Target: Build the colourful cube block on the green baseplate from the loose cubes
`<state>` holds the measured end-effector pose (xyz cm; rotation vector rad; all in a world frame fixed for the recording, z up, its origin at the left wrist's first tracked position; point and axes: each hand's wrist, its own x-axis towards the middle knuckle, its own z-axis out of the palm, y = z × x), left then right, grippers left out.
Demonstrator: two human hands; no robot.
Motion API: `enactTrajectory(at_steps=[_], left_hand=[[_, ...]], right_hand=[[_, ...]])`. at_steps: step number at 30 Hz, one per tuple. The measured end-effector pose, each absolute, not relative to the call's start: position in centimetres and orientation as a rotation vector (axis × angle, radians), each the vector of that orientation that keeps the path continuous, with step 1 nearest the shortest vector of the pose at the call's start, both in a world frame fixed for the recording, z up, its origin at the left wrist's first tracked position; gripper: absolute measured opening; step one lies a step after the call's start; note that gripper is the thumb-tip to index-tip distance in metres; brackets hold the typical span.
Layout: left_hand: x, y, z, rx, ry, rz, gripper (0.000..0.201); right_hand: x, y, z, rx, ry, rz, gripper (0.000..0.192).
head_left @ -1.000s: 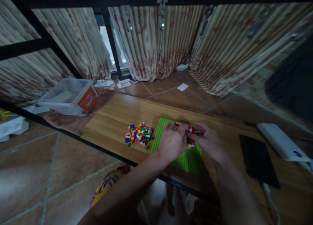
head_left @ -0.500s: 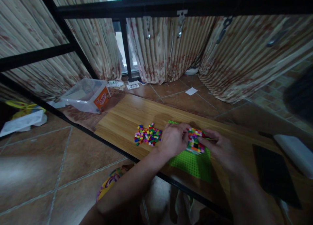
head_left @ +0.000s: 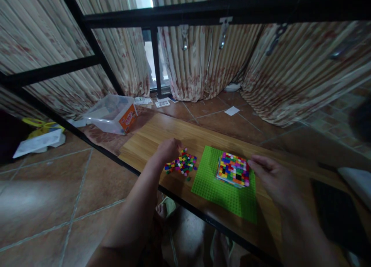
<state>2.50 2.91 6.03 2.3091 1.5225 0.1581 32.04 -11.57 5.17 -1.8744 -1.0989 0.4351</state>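
My left hand (head_left: 169, 150) reaches down at the far left edge of a pile of small multicoloured building bricks (head_left: 184, 164). Its fingers are bent and drawn together; whatever is between the tips is hidden. To the right lies a green studded baseplate (head_left: 205, 182). On it stands a squarish block built of bricks (head_left: 233, 168), with a many-coloured top and a dark gap near the front. My right hand (head_left: 271, 176) is beside the block's right edge, thumb and fingertips pinched together. I cannot make out what they hold.
The bricks and baseplate lie on a wooden tabletop (head_left: 162, 130). A dark flat panel (head_left: 333, 209) and a white object (head_left: 356, 182) are at its right. Beyond the left end sits a clear plastic bin (head_left: 108, 114) with an orange label. Black frame bars (head_left: 203, 14) cross above.
My left hand has moved left from the brick-built block to the pile, uncovering the block and baseplate. My right hand has drawn slightly right, off the block. The view has shifted a little.
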Motion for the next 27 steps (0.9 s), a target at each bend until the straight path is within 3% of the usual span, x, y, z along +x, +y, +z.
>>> enactTrajectory(at_steps=[11,21,27], left_hand=[[2.8,2.5,5.3,2.316,1.535,0.13,0.015],[3.8,2.0,5.2,2.355,1.552,0.108,0.022],[3.8,2.0,6.1,2.316,1.5,0.33,0.017]], right_hand=[[31.9,-11.0,5.0,-1.936,-1.11,0.49,0.037],[31.8,-11.0,5.1,-1.949,-1.086,0.502,0.042],[31.1,-10.8,5.6,-1.855,-1.013,0.443,0.031]])
